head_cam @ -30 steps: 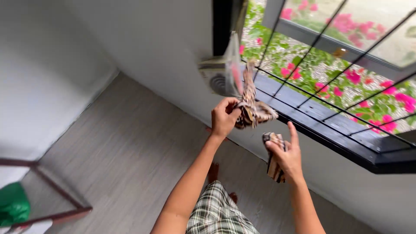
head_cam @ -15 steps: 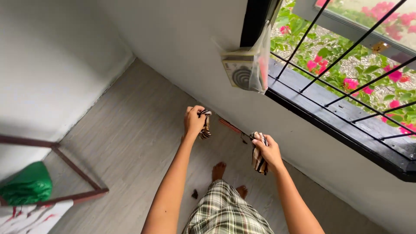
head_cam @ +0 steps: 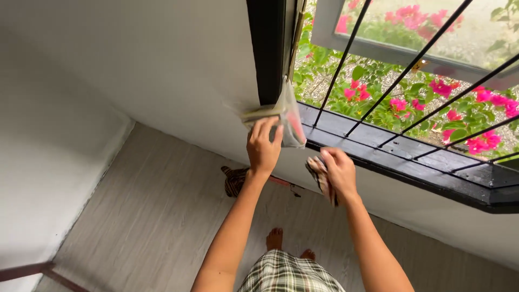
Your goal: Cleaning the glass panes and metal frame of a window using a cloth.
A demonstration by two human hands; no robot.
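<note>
Seen from the head camera, looking down along a white wall, the left hand (head_cam: 263, 147) is raised with its fingers spread flat against the underside of a clear plastic bag (head_cam: 287, 116) that hangs at the black window frame (head_cam: 268, 51); inside the bag sits what looks like a flat box, its contents too blurred to tell. The hand holds nothing closed in its grip; it seems to be propping or lifting the bag, probably to get it off the sill. The right hand (head_cam: 339, 172) is closed around a bunched striped cloth (head_cam: 323, 178), brown and cream, held just beside the inner edge of the dark window sill (head_cam: 411, 162), likely so the cloth can meet that surface. A second piece of similar striped cloth (head_cam: 234, 180) lies loose on the grey wood-look floor (head_cam: 151, 216) below the left wrist, near a thin reddish stick at the wall base. Black window bars (head_cam: 378, 65) slant across the opening, with pink flowers (head_cam: 448, 97) and green leaves outside. The person's bare feet (head_cam: 274, 238) and checked shorts (head_cam: 286, 276) show at the bottom.
</note>
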